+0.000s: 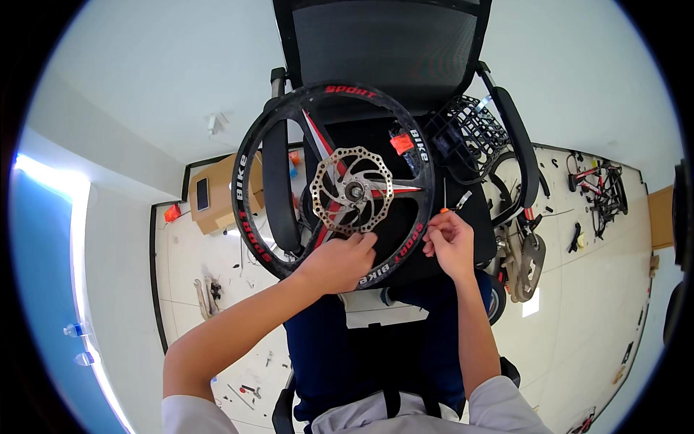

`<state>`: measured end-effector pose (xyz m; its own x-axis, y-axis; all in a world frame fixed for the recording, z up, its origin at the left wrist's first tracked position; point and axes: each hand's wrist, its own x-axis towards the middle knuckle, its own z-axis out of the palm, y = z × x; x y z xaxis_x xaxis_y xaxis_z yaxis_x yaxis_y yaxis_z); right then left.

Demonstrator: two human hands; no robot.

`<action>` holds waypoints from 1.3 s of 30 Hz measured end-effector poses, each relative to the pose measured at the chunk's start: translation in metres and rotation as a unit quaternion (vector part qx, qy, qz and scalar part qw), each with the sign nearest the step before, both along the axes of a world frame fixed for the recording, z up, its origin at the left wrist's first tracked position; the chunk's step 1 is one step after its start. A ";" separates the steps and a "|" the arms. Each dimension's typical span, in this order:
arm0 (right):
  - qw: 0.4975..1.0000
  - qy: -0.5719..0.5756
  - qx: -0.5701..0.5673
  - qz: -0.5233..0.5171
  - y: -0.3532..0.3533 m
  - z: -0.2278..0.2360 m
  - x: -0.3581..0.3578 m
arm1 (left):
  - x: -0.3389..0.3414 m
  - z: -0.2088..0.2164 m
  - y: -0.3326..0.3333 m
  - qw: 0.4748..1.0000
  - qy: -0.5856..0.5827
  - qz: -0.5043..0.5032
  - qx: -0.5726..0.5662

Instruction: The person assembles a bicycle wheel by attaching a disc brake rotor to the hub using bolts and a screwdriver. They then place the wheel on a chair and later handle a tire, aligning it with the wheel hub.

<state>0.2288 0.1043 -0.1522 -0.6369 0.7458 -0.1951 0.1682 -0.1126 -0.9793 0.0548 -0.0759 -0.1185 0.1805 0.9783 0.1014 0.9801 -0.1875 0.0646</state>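
Observation:
A black bicycle wheel [241, 177] with red and white spokes rests over the seat and one armrest of a black office chair [383, 58]. A silver brake disc [319, 192] with a wavy edge sits around its hub [354, 191]. My left hand [343, 262] is closed at the disc's lower edge, over the near rim; its fingertips are hidden. Just right of the rim, my right hand [452, 244] pinches thumb and fingers together; whatever lies between them is too small to make out. Beyond those fingers a thin tool with an orange end [444, 210] lies on the seat.
A black basket [470, 134] stands at the seat's right back, near a red-orange packet [402, 143]. On the floor are a cardboard box [220, 188] with a phone [202, 194] on it, wrenches [202, 298] at left, and bike parts [600, 192] at right.

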 end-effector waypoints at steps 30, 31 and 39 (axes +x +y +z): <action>0.995 0.047 0.075 0.054 -0.058 0.009 -0.106 | -0.065 0.053 0.062 0.840 -0.411 0.305 0.178; 0.995 0.049 0.068 0.051 -0.060 0.008 -0.107 | -0.064 0.051 0.070 0.847 -0.400 0.297 0.184; 0.996 0.086 0.023 0.018 -0.065 0.002 -0.107 | -0.057 0.051 0.100 0.844 -0.397 0.340 0.125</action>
